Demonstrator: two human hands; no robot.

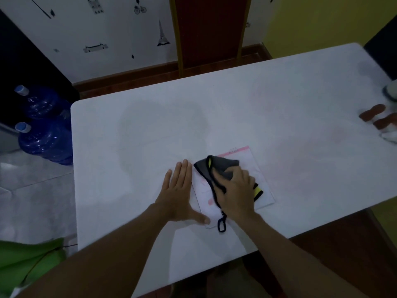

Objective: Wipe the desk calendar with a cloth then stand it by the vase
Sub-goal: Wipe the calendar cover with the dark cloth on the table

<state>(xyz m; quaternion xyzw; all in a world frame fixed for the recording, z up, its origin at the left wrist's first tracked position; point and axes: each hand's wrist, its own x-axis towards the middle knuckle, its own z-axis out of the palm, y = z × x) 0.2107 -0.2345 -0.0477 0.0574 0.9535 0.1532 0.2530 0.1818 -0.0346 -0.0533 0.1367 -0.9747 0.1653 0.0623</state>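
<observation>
The desk calendar (pixel 250 159), white with a pink top strip, lies flat on the white table (pixel 257 108) near its front edge. My right hand (pixel 235 190) presses a grey cloth (pixel 217 167) with black trim and yellow patches onto the calendar's face. My left hand (pixel 179 190) lies flat, fingers together, on the table at the calendar's left edge, thumb touching its lower corner. The vase (pixel 391 91) is only partly visible at the far right edge of the table.
Another person's fingers (pixel 378 118) rest on the table at the right edge beside something white. A red chair (pixel 210 31) stands behind the table. Two blue water jugs (pixel 46 134) sit on the floor at left. Green fabric (pixel 28 259) shows at lower left.
</observation>
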